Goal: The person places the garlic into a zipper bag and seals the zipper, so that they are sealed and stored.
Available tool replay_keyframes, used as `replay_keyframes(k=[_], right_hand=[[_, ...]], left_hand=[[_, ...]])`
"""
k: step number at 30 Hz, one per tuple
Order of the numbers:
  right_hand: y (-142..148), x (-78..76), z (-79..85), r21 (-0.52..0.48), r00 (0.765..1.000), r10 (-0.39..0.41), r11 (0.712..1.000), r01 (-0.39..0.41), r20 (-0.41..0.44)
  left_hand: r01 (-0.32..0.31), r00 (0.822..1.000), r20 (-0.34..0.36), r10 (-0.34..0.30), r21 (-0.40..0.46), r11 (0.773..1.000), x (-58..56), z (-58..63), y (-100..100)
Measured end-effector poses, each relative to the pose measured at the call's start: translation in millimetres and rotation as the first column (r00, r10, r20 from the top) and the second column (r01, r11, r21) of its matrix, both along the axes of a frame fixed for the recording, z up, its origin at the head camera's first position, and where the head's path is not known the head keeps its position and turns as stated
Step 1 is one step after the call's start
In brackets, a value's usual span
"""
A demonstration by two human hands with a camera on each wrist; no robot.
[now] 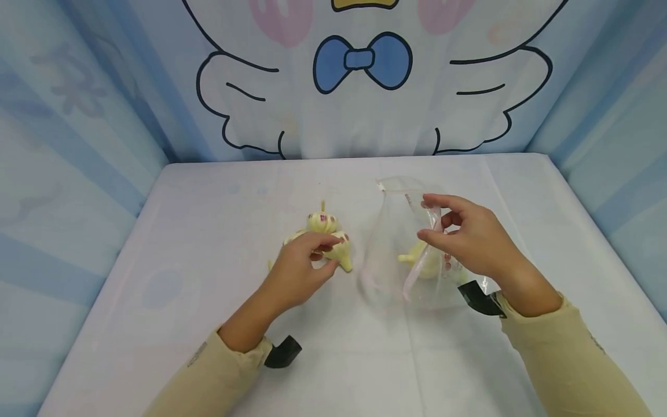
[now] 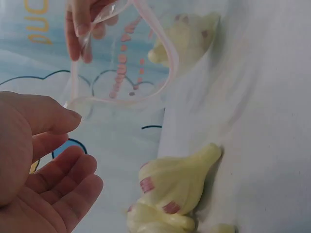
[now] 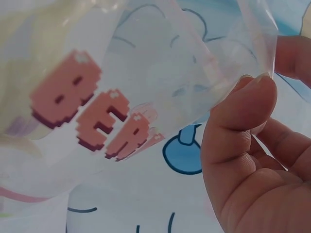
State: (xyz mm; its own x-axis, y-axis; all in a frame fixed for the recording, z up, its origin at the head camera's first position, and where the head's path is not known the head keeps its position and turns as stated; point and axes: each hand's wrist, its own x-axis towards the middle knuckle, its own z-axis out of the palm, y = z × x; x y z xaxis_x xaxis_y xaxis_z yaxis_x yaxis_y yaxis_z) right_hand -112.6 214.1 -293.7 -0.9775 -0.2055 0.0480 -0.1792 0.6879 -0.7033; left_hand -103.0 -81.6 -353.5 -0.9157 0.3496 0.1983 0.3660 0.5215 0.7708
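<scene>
My right hand [image 1: 471, 237] pinches the edge of a clear zip-lock bag [image 1: 380, 249] between thumb and fingers. The bag has a pink seal strip [image 2: 172, 58] and red printed letters [image 3: 104, 119]; its mouth gapes toward the left. Inside lies a pale yellow toy garlic bulb [image 1: 427, 260] with a stubby stem. My left hand [image 1: 299, 266] hovers by a cluster of similar bulbs on the table, partly hiding them. In the left wrist view this hand [image 2: 53, 160] has its thumb and fingers apart, holding nothing. One loose bulb [image 2: 175, 182] shows reddish-purple square patches.
A white cloth covers the table [image 1: 172, 324]. Behind it hangs a curtain [image 1: 365, 121] with a cartoon figure and blue bow. Blue patterned curtains [image 1: 62, 174] close in both sides. Black wrist mounts [image 1: 283, 351] stick out from the sleeves.
</scene>
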Motion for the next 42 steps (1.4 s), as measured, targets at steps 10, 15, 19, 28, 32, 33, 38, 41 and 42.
replay_keyframes(k=[10, 15, 19, 28, 32, 33, 38, 41, 42], right_hand=[[2, 1.6, -2.3, 0.011, 0.999, -0.018, 1.000, 0.017, 0.027], [3, 1.9, -2.5, 0.016, 1.000, -0.022, 1.000, 0.022, 0.019], [4, 1.8, -2.5, 0.017, 1.000, -0.023, 1.000, 0.023, 0.010], [4, 1.1, -2.6, 0.014, 1.000, -0.014, 1.000, 0.013, 0.001], [4, 0.9, -1.9, 0.019, 1.000, -0.016, 1.000, 0.016, 0.000], [4, 0.8, -1.8, 0.019, 1.000, -0.016, 1.000, 0.016, -0.001], [3, 0.5, -0.4, 0.017, 1.000, -0.013, 1.000, 0.013, 0.002], [3, 0.3, -0.1, 0.015, 1.000, -0.012, 1.000, 0.012, 0.013], [2, 0.3, 0.1, 0.017, 1.000, -0.013, 1.000, 0.013, 0.017]], left_hand=[[-0.100, 0.992, 0.055, 0.110, -0.158, 0.982, 7.9, 3.7, -40], [-0.121, 0.991, 0.028, 0.130, -0.201, 0.972, 10.6, -1.9, -54], [-0.078, 0.995, 0.048, 0.092, -0.242, 0.967, 10.2, -8.5, -62], [0.022, 0.994, 0.104, 0.019, -0.379, 0.925, 2.8, -19.1, -67], [0.053, 0.986, 0.163, 0.023, -0.448, 0.893, 2.0, -21.1, -69], [0.057, 0.985, 0.172, 0.025, -0.455, 0.889, 2.2, -21.7, -69], [0.065, 0.989, 0.145, 0.008, -0.488, 0.870, 3.8, -23.9, -69], [0.076, 0.993, 0.120, -0.017, -0.508, 0.858, 4.9, -24.6, -68], [0.079, 0.993, 0.113, -0.024, -0.513, 0.855, 5.4, -24.9, -68]])
